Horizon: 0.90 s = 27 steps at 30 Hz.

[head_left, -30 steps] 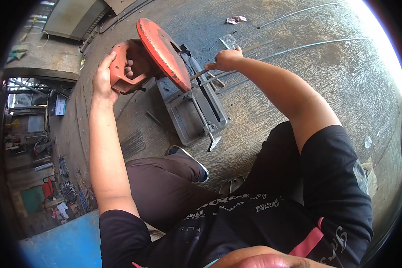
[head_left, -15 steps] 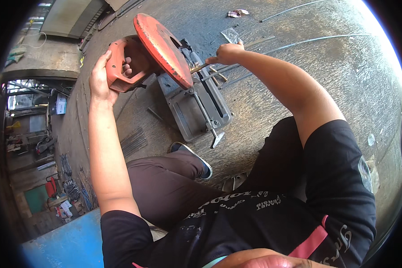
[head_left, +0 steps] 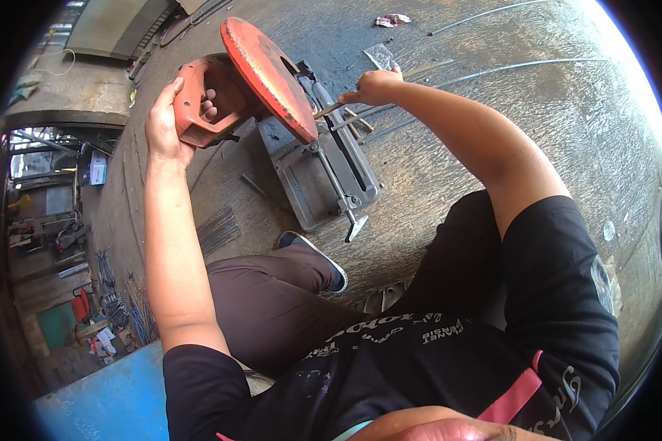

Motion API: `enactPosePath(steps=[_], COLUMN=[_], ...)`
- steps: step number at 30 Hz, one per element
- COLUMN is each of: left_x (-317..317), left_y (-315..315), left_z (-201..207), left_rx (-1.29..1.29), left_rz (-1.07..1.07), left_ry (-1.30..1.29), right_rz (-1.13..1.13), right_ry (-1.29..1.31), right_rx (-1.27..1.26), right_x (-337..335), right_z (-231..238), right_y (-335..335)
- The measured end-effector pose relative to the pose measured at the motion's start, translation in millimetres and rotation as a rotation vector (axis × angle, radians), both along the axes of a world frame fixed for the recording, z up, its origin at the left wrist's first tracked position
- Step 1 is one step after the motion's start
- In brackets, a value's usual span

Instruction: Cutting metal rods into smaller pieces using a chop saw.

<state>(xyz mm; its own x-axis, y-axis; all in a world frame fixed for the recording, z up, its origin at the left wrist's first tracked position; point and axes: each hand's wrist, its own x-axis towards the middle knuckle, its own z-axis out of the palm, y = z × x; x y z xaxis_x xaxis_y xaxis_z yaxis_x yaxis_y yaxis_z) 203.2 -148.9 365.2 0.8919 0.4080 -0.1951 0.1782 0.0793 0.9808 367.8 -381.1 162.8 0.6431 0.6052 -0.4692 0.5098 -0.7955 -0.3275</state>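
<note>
My left hand (head_left: pixel 165 131) is wrapped round the red D-shaped handle (head_left: pixel 191 99) of a cut-off saw. The saw's round red blade guard (head_left: pixel 268 77), scuffed along its rim, leans over the grey base (head_left: pixel 312 187) and hides the blade. On the far side of the base, my right hand (head_left: pixel 375 88) is closed on a thin metal bar (head_left: pixel 329 110), whose other end reaches in beside the guard. A clamp screw with a crank handle (head_left: pixel 356 228) runs along the base's near side.
Long thin rods (head_left: pixel 522 67) stretch over the worn floor to the right. Cut rods (head_left: pixel 217 232) lie left of my shoe (head_left: pixel 312 259). A blue panel (head_left: pixel 107 397) stands at lower left, and tools and metal pieces (head_left: pixel 114 309) clutter the left side.
Both hands keep their hold, on the saw handle and on the bar. The saw's handle and guard sit very slightly higher in the picture; otherwise little differs.
</note>
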Motion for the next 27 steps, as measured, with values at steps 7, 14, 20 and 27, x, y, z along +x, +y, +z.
enactPosePath(steps=[7, 14, 20, 27], left_x=[0.7, 0.2, 1.3, 1.9], left_y=[4.4, 1.2, -1.0, 2.5], left_z=[0.7, 2.4, 2.9, 6.5], left_rx=[0.127, 0.11, 0.105, 0.133], left_rz=[-0.026, -0.007, 0.002, -0.039], left_ry=[-0.006, 0.036, 0.053, 0.087], right_rz=[0.003, 0.002, -0.018, -0.002], right_ry=[0.0, -0.002, -0.006, 0.007], right_rx=[0.01, 0.012, 0.026, 0.028], right_x=[1.2, 1.4, 2.2, 2.8], right_z=[-1.5, -0.5, -3.0, -2.0], right_y=[1.1, 0.6, 1.4, 0.2])
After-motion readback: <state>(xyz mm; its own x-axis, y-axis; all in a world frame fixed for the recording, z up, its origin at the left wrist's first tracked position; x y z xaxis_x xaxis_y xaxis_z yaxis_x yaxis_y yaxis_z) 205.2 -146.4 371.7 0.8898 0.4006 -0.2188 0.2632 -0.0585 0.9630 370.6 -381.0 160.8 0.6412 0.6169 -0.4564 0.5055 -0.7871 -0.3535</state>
